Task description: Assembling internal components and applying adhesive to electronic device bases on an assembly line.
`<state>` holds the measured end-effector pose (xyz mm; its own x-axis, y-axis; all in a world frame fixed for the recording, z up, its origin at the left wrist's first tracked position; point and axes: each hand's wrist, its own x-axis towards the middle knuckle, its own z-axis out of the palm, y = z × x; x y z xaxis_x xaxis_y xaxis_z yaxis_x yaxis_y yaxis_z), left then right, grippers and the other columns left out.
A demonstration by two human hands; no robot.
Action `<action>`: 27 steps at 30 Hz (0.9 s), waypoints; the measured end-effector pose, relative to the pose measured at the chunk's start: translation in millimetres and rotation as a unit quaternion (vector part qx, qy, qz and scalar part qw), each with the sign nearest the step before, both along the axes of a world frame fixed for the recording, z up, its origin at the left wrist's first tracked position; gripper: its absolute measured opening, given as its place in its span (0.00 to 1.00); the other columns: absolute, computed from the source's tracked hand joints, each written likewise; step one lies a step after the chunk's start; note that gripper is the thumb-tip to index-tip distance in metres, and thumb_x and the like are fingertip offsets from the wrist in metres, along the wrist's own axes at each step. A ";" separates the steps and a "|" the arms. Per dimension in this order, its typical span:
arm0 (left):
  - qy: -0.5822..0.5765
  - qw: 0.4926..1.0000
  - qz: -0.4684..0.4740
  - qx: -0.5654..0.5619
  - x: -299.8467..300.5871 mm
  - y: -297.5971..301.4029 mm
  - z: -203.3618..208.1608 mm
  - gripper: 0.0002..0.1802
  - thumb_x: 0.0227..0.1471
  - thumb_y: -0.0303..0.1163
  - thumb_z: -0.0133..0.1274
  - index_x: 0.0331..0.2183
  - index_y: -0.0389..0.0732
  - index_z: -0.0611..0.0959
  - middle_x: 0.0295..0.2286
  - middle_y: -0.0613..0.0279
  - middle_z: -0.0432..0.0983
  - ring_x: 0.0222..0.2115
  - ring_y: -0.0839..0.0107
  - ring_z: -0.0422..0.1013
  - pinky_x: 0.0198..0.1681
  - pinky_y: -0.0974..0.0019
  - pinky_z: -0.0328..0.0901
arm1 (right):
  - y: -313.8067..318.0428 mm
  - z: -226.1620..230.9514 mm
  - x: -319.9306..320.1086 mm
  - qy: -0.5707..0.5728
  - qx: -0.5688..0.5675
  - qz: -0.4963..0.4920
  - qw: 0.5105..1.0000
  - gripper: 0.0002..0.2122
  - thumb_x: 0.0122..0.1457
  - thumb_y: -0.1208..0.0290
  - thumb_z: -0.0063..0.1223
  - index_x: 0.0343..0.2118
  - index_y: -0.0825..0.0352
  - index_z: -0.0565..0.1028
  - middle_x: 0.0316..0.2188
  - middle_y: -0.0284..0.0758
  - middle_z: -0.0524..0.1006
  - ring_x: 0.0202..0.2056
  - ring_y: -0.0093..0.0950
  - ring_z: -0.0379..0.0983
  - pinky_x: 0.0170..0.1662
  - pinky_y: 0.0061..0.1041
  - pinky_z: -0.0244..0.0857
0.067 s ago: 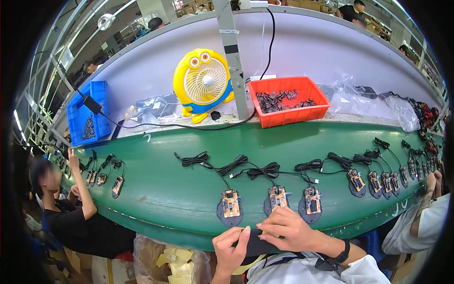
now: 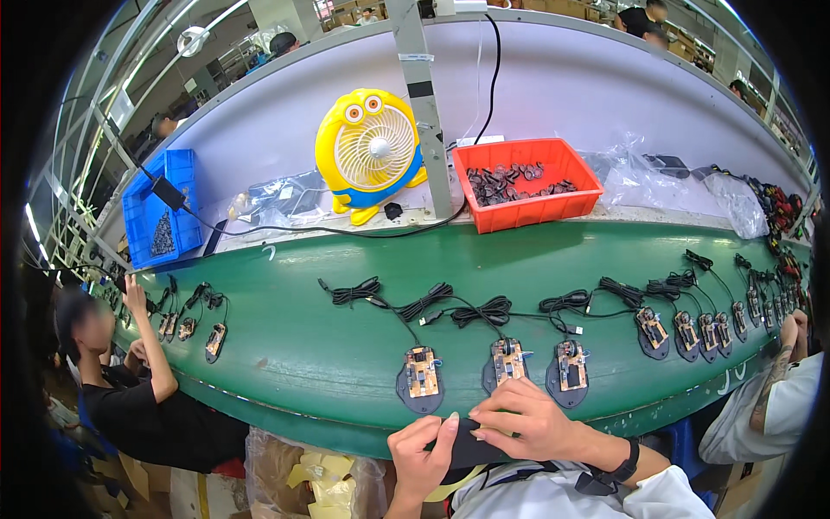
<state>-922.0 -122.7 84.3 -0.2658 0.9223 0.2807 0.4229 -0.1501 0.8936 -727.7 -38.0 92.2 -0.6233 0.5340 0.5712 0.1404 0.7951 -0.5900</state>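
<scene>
- Black flat part (image 2: 467,450) sits at the bench's (image 2: 285,346) 6 o'clock edge, below three circuit boards (image 2: 507,359).
- Left hand (image 2: 421,458) pinches its left end.
- Right hand (image 2: 527,424) presses curled fingers on top.

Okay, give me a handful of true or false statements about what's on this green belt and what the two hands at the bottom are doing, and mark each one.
1. Both the left hand and the right hand rest on a dark flat part at the near edge of the green belt. True.
2. The red bin is empty. False: it holds a pile of small dark parts.
3. Three mouse bases with bare circuit boards lie in a row just beyond the hands, the middle one closest to the right hand. True.
4. The yellow fan stands to the right of the red bin. False: it stands to its left.
5. The blue bin sits on the green belt. False: it sits on the pale shelf behind it.
</scene>
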 end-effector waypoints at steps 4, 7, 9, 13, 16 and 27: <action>0.015 1.000 -0.006 0.004 3.4 2.9 2.1 0.12 0.59 0.23 0.61 0.24 0.27 0.81 0.16 0.55 0.71 0.15 0.68 0.65 0.21 0.62 0.60 | -1.4 -6.0 -2.7 0.031 0.009 -0.014 0.999 0.11 0.51 0.75 0.73 0.37 0.68 0.84 0.38 0.32 0.81 0.37 0.32 0.75 0.38 0.33 0.68; 0.008 0.999 0.002 -0.036 4.9 4.3 -0.1 0.17 0.61 0.24 0.60 0.21 0.28 0.76 0.15 0.55 0.66 0.14 0.69 0.60 0.20 0.60 0.57 | -0.3 -7.2 -2.8 0.050 0.040 -0.017 0.998 0.11 0.49 0.76 0.73 0.37 0.68 0.84 0.39 0.34 0.81 0.37 0.34 0.76 0.37 0.33 0.68; -0.005 0.999 0.005 -0.047 6.8 6.4 -3.0 0.19 0.62 0.25 0.59 0.21 0.29 0.75 0.14 0.55 0.65 0.14 0.69 0.58 0.20 0.60 0.56 | -1.1 -10.2 0.6 0.068 0.088 0.002 0.994 0.13 0.48 0.76 0.73 0.38 0.68 0.85 0.40 0.35 0.82 0.38 0.35 0.76 0.36 0.32 0.68; -0.024 0.997 -0.009 -0.070 6.1 6.7 -4.4 0.20 0.64 0.26 0.57 0.21 0.30 0.74 0.15 0.54 0.65 0.15 0.66 0.59 0.20 0.59 0.56 | -4.3 -5.6 10.4 0.068 0.104 0.055 0.991 0.11 0.50 0.80 0.71 0.38 0.69 0.85 0.39 0.36 0.82 0.37 0.34 0.77 0.36 0.31 0.70; 0.036 0.998 -0.035 -0.040 3.6 5.9 -10.7 0.16 0.64 0.26 0.57 0.25 0.30 0.75 0.19 0.53 0.68 0.16 0.61 0.63 0.21 0.59 0.57 | -10.9 -19.7 17.9 0.208 -0.152 0.012 0.966 0.05 0.54 0.86 0.65 0.34 0.72 0.84 0.36 0.41 0.83 0.35 0.32 0.79 0.36 0.28 0.73; 0.247 0.932 -0.250 0.093 41.5 20.1 -10.8 0.14 0.57 0.33 0.63 0.30 0.32 0.79 0.48 0.52 0.80 0.46 0.54 0.74 0.43 0.57 0.68 | 51.0 -18.0 51.7 -0.059 -0.140 -0.126 0.980 0.06 0.56 0.77 0.69 0.36 0.66 0.86 0.31 0.31 0.84 0.32 0.28 0.76 0.39 0.30 0.62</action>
